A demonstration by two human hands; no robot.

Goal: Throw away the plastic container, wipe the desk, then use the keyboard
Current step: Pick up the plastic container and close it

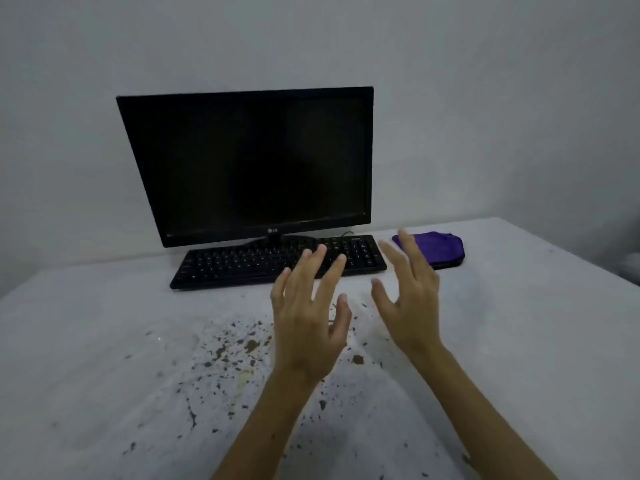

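A black keyboard [242, 263] lies on the white desk [86, 358] in front of a dark monitor [249, 164]. My left hand [308, 323] hovers above the desk with its fingers spread, its fingertips over the keyboard's right part. My right hand [408, 299] is raised beside it, fingers straight and spread, just right of the keyboard's right end. Neither hand holds anything. Brown specks and stains [249, 348] are scattered over the desk under and around my forearms. A folded purple cloth [440, 249] lies right of the keyboard. No plastic container is in view.
The monitor stands against a white wall, its foot behind the keyboard. The desk's right edge [588, 261] runs diagonally at the far right. A crack [191, 415] marks the desk surface near the front.
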